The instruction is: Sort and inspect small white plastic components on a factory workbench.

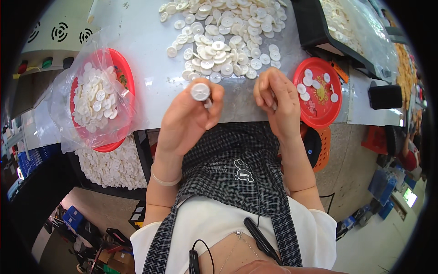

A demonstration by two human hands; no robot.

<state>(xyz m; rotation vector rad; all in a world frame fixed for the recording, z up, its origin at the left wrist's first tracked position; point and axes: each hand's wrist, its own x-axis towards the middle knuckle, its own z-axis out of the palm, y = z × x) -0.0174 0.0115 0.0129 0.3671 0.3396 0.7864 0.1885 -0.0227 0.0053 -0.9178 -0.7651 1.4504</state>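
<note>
My left hand (189,114) is closed on a white plastic gear (200,92), pinched with its toothed disc facing up and a short stem below it. To the right, my right hand (279,98) has its fingers curled together; a bit of white shows between them, too small to name. Both hands are above the table's near edge, just short of a spread pile of similar white gears (219,55). Beside my right hand stands a red plate (319,119) with several white discs on it.
At the left, a red dish (129,75) holds a clear plastic bag (59,105) of white gears. Below it sits a black crate (146,157) of white parts. A black bin (315,39) stands far right, near an orange tool (339,72) and a black box (385,97).
</note>
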